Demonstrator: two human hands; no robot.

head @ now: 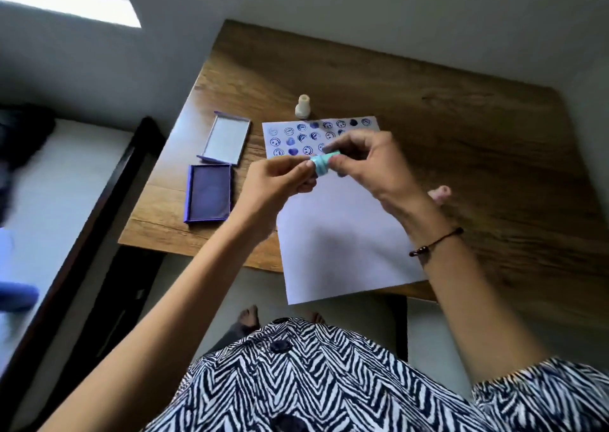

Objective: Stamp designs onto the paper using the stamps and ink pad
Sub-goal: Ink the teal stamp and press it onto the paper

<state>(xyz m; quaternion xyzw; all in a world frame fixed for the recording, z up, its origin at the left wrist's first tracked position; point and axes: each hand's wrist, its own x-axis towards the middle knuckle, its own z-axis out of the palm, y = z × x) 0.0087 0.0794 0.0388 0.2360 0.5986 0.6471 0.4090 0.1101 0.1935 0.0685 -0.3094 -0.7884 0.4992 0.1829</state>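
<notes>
A white paper sheet (339, 234) lies on the wooden table (461, 128), with rows of blue smiley and heart prints along its far end. Above the sheet, my left hand (280, 181) and my right hand (365, 165) both pinch a small teal stamp (321, 164) between their fingertips. The open purple ink pad (209, 193) lies left of the paper, and its lid (225, 141) rests just beyond it. A white stamp (302, 106) stands upright past the paper's far edge. A pink stamp (440, 194) peeks out behind my right wrist.
The table's near edge runs under the paper, which overhangs it slightly. A dark-framed bed with a white mattress (49, 201) stands to the left. My feet (250, 316) show on the floor below the table edge. Bare wood fills the table's right half.
</notes>
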